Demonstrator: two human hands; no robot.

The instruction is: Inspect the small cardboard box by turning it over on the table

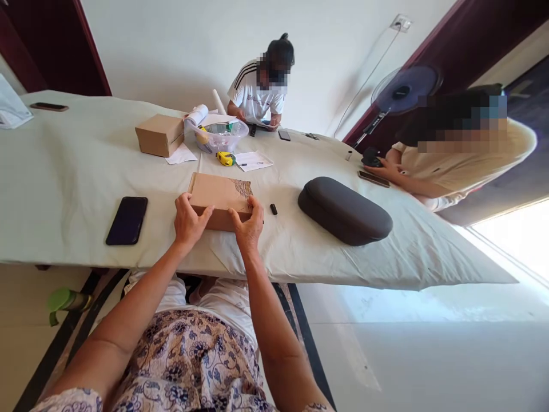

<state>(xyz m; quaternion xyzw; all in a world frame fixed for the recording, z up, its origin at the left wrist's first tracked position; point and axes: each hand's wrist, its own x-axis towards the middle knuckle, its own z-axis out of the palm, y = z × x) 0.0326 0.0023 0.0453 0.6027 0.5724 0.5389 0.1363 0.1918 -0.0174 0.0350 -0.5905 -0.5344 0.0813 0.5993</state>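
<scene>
A brown cardboard box (217, 191) rests on the cloth-covered table in front of me, its lid closed and a torn, scuffed patch at the far right corner of the top. My left hand (189, 220) grips its left side, with the thumb against the front edge. On the opposite side, my right hand (249, 222) holds the right end, its thumb also at the front. A small black cap-like piece (273, 209) lies just right of my right hand. To the left of the box is a dark phone (127, 221), lying flat.
A dark oblong case (345, 210) sits to the right. Behind the box are a yellow tape measure (225, 159), a paper (255, 161), a filled plastic basket (221, 139) and another cardboard box (160, 135). Two people sit around the table (64, 189). A green-lidded bottle (68, 300) is on the floor.
</scene>
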